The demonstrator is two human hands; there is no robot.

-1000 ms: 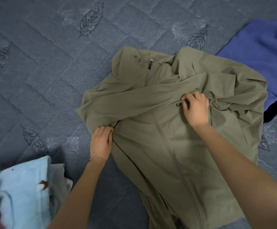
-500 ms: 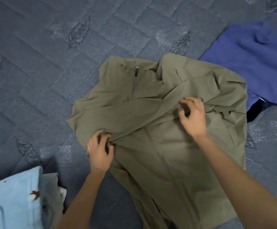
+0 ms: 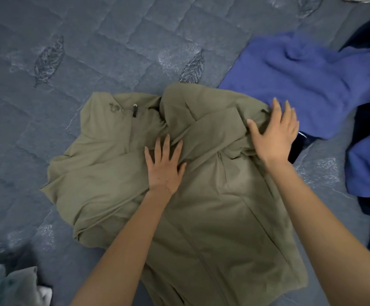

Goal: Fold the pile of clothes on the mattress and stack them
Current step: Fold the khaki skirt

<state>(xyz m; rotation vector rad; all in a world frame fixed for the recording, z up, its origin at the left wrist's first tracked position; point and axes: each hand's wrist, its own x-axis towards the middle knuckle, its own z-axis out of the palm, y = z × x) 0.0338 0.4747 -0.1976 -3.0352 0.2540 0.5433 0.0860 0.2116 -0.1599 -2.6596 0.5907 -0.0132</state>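
Both on jacket (image 3: 212, 217), L hand (image 3: 164, 167), R hand (image 3: 273, 138)

Olive-green jacket (image 3: 212, 195) of thin, smooth matt woven cloth, grey-blue quilted mattress cover (image 3: 113, 40) in soft stitched fabric with leaf motifs, bright blue garment (image 3: 312, 80) of fuzzy, fleece-like matt cloth

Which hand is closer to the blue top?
Right. The right hand rests at the edge of the green jacket, right beside the blue top; the left hand lies flat mid-jacket, farther away.
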